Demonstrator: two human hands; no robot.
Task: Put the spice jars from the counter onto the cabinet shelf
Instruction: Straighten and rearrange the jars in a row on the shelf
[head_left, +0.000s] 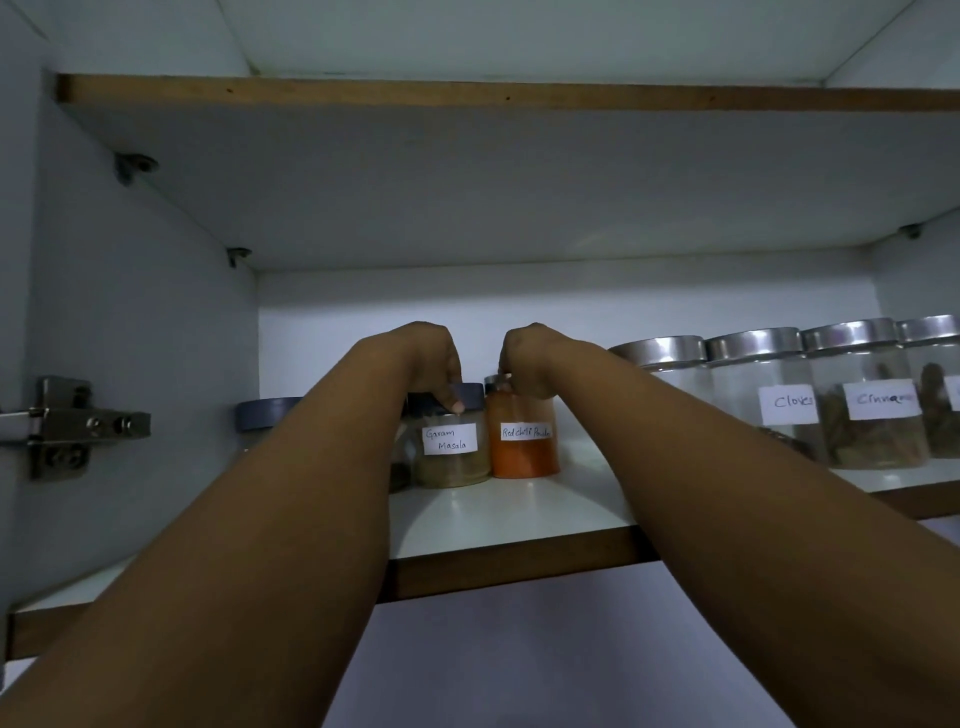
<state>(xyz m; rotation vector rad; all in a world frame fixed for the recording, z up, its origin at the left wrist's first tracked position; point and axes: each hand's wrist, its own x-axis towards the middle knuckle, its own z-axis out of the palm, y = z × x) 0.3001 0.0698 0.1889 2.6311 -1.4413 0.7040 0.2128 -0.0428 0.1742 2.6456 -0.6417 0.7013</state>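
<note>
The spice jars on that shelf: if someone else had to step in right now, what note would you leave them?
Left hand: fingers curled over the lid of the Garam Masala jar.
Right hand: gripping the lid of the Red Chilli Powder jar.
Both jars stand upright, side by side, on the cabinet shelf.
Done: these two are on the shelf, along with a dark-lidded jar to the left and steel-lidded jars to the right.
Left: let go of both; the counter is out of view, so check there for more jars.
</note>
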